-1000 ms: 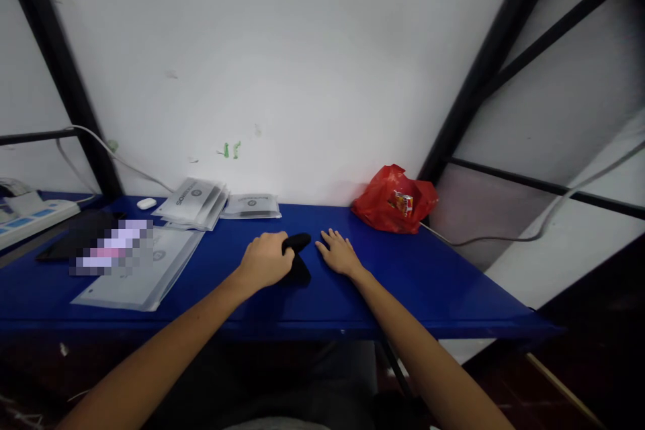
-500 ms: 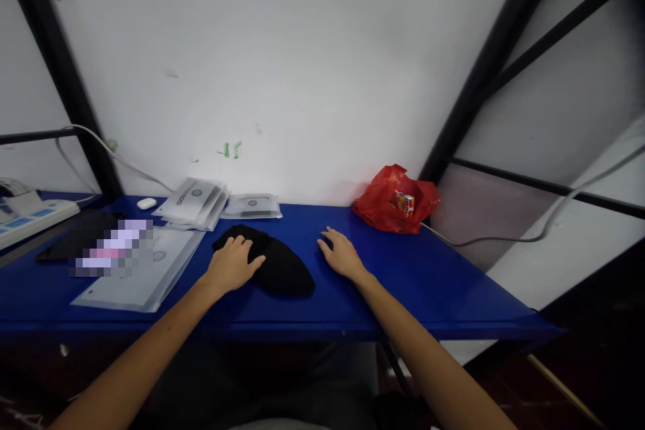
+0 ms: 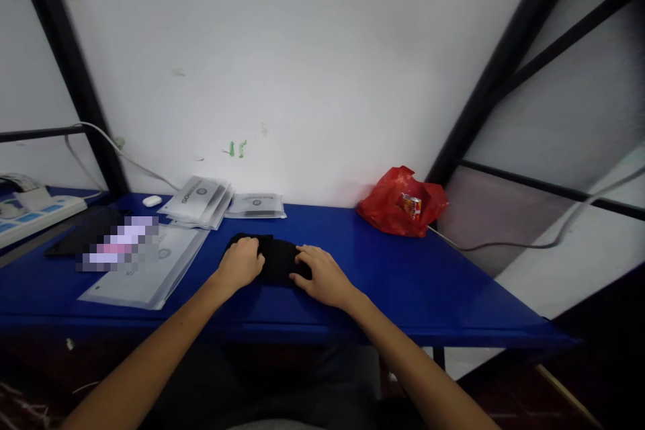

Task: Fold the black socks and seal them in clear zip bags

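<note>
A black piece of cloth (image 3: 276, 256) lies on the blue table (image 3: 403, 282) in front of me. My left hand (image 3: 242, 265) rests on its left end with the fingers curled onto the fabric. My right hand (image 3: 321, 275) sits on its right end, fingers bent and pressing on the cloth. Both hands cover part of the cloth, so its near edge is hidden.
Clear plastic packets (image 3: 151, 269) lie at the left, with more stacked (image 3: 201, 200) by the wall. A red plastic bag (image 3: 403, 203) sits at the back right. A small white item (image 3: 152, 201), a power strip (image 3: 35, 211) and cables are at the far left.
The cloth, spread out wider half a second ago, is now a narrower bundle. My right hand moved left from the bare table onto the cloth. My left hand shifted slightly right.
</note>
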The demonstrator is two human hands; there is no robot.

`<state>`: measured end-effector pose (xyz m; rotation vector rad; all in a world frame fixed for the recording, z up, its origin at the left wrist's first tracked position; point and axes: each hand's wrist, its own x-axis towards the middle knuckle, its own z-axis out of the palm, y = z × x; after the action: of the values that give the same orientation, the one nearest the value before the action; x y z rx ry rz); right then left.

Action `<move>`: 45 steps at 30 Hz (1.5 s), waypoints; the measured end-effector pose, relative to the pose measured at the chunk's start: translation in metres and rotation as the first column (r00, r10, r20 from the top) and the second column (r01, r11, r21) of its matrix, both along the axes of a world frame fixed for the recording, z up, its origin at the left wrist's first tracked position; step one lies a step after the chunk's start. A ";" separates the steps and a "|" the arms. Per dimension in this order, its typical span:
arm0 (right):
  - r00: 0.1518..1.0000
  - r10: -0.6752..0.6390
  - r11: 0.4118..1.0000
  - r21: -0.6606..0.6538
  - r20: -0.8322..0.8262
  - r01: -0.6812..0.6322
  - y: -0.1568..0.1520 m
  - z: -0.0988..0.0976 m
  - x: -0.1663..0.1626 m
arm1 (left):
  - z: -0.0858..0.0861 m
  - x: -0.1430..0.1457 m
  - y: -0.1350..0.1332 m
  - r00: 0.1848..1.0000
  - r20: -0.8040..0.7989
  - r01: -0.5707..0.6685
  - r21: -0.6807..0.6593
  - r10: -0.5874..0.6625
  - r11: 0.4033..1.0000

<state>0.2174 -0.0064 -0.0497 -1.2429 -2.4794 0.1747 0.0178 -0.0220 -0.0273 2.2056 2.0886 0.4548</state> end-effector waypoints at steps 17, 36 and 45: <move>0.969 -0.231 0.970 0.097 0.093 0.222 0.024 0.006 0.039 | -0.008 -0.018 -0.007 0.972 -0.226 0.066 -0.010 -0.067 0.998; 0.965 -0.218 0.969 -0.083 0.146 0.232 0.112 0.011 0.019 | 0.010 -0.056 0.073 0.965 -0.175 0.155 -0.222 -0.195 0.963; 0.975 -0.193 0.977 -0.069 0.105 0.201 0.108 0.023 0.020 | 0.014 -0.056 0.080 0.959 -0.150 0.214 -0.186 -0.243 0.959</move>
<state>0.2376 0.1017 -0.0270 -1.5568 -2.4311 0.1649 -0.0377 0.0577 -0.0129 2.4186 1.8308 0.0702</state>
